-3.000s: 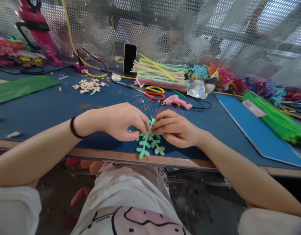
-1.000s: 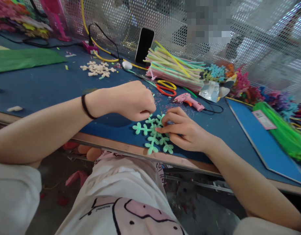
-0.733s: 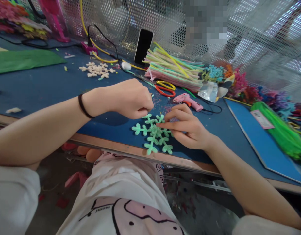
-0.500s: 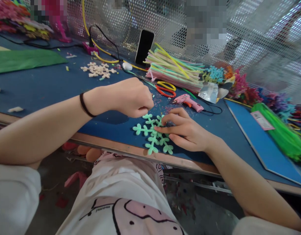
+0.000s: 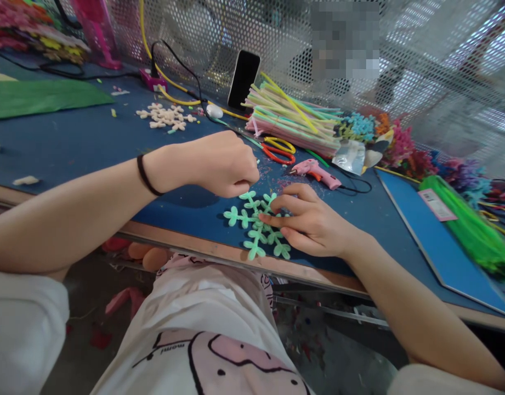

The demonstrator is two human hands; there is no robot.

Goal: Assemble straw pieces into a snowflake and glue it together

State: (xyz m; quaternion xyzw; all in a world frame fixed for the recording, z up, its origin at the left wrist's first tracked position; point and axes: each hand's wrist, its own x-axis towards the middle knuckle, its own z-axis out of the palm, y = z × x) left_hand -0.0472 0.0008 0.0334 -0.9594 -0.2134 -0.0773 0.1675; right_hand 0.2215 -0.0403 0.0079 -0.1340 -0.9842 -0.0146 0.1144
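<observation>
A mint-green snowflake [image 5: 256, 236] made of fuzzy pipe cleaner lies flat near the table's front edge. My right hand [image 5: 312, 222] rests over its right side, fingers spread, with a fingertip pressing on the snowflake's centre. Just above the upper left branches, my left hand [image 5: 225, 164] is closed in a fist, knuckles up. Whatever its fingers may hold is hidden beneath it. Behind the hands lie a pink glue gun [image 5: 317, 173] and scissors [image 5: 279, 150] with red and yellow handles.
A cream snowflake [image 5: 166, 117] lies at the back left. Bundled pipe cleaners [image 5: 293, 118] and a propped phone [image 5: 244, 79] stand along the perforated metal screen. A green bundle [image 5: 461, 225] sits over a blue board [image 5: 433, 236] on the right. Cords cross the back.
Both hands hold nearly the same places, and the green snowflake lies as before. The view has shifted only slightly.
</observation>
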